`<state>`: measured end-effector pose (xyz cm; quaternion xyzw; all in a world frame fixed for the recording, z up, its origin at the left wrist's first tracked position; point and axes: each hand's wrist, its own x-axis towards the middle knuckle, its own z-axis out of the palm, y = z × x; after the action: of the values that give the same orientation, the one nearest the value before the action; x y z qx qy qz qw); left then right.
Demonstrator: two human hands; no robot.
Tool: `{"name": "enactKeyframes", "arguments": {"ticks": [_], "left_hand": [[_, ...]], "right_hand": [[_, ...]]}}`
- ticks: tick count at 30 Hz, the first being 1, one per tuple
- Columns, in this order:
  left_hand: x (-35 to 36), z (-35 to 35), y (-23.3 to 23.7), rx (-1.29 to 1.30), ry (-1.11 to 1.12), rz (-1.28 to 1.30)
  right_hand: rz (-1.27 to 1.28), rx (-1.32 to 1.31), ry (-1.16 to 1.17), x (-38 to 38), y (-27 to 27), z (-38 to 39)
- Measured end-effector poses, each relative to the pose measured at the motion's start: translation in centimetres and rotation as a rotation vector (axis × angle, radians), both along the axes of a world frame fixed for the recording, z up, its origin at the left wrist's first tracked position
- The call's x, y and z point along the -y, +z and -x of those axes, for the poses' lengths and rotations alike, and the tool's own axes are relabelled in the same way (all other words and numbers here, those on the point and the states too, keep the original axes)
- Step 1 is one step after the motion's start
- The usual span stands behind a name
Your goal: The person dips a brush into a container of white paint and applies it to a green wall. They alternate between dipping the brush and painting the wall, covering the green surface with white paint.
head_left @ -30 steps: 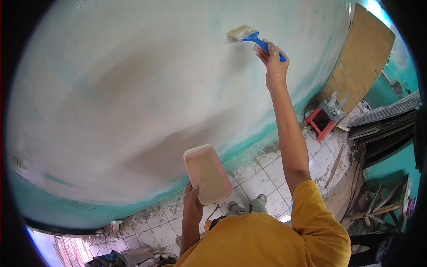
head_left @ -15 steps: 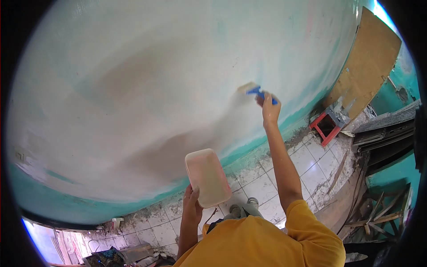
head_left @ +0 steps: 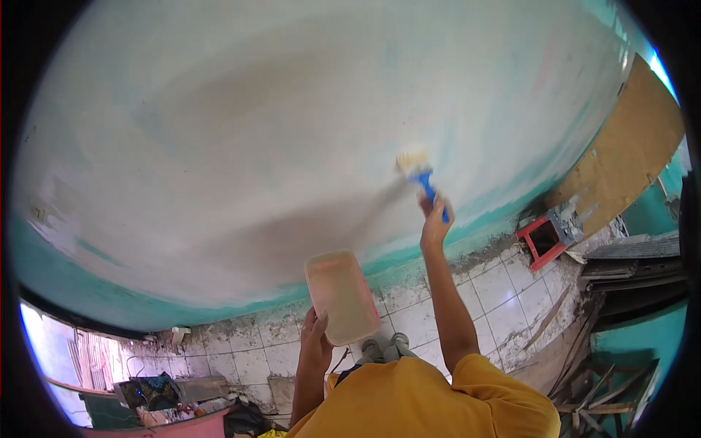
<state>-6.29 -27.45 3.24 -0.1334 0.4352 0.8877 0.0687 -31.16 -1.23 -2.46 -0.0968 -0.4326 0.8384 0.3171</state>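
Head view: a broad wall [head_left: 255, 131], whitish over most of its face, curves across the scene, with a teal band [head_left: 471, 232] along its bottom edge. Below lies a stained floor [head_left: 252, 361] of white tiles, grimy along the wall's foot. Toward the floor's right edge stand a red stool [head_left: 546, 258] and a brown board [head_left: 621, 157] leaning at a tilt; beyond them are stacked corrugated sheets [head_left: 639, 250] and, lower down, a rough wooden frame [head_left: 603, 407]. The right arm reaches up and forward from a yellow sleeve [head_left: 504, 390], and the right hand [head_left: 437, 220] pinches the blue handle of a paintbrush [head_left: 421, 176] between thumb and fingers. The pale bristles point upward at the wall, above the teal band; blur hides whether they touch it. The left hand [head_left: 314, 337], held lower with its forearm upright, grips the lower left corner of a shallow, pale tray [head_left: 342, 298], thumb over the rim.
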Motion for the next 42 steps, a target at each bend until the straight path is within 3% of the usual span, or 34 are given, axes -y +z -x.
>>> {"name": "enactKeyframes", "arguments": {"ticks": [1,5,7,11,13,16,21,26,29,31,35,37,41,42], "left_hand": [[-0.2,-0.2,-0.2,0.001,0.012,0.003],[-1.1,-0.4,0.0,0.015,0.035,-0.004],[-1.6,-0.6,0.0,0.022,0.044,-0.011],[-2.6,-0.2,-0.2,0.006,0.076,-0.025],[-3.1,0.1,-0.4,-0.001,0.088,-0.033],[-3.2,0.0,-0.5,0.011,0.124,-0.031],[-2.2,0.9,-0.3,-0.043,0.091,-0.046],[0.6,2.0,-0.7,-0.02,0.055,-0.052],[3.2,2.7,-0.5,-0.016,0.013,-0.034],[4.6,3.2,-0.2,-0.008,-0.009,-0.034],[8.0,3.9,0.0,0.002,-0.069,-0.002],[9.5,4.2,-0.2,0.011,-0.086,0.005],[12.0,4.4,-0.9,0.015,-0.123,0.042],[12.5,4.4,-1.0,0.012,-0.133,0.042]], "right_hand": [[0.009,0.065,0.014,0.3,-2.3,-0.6],[-0.035,0.204,-0.004,0.4,-2.1,-1.4],[-0.188,0.075,0.02,0.2,3.8,-0.5],[-0.233,-0.051,0.066,-0.3,16.0,-0.2],[-0.221,-0.143,0.088,-0.2,17.7,-0.2],[-0.167,-0.274,0.113,0.5,16.3,-0.7],[-0.066,-0.106,0.098,2.4,0.8,-0.2],[-0.079,0.112,0.116,3.8,-6.0,-3.6],[-0.087,0.341,0.061,4.7,-5.2,-3.4],[-0.234,0.238,0.062,5.0,-0.1,-2.3],[-0.281,0.089,-0.014,6.1,11.4,-1.1],[-0.247,-0.016,-0.038,6.5,14.5,-2.0],[-0.046,-0.172,-0.07,8.2,12.9,-2.2],[-0.027,-0.139,-0.056,8.1,10.0,-1.7]]}}
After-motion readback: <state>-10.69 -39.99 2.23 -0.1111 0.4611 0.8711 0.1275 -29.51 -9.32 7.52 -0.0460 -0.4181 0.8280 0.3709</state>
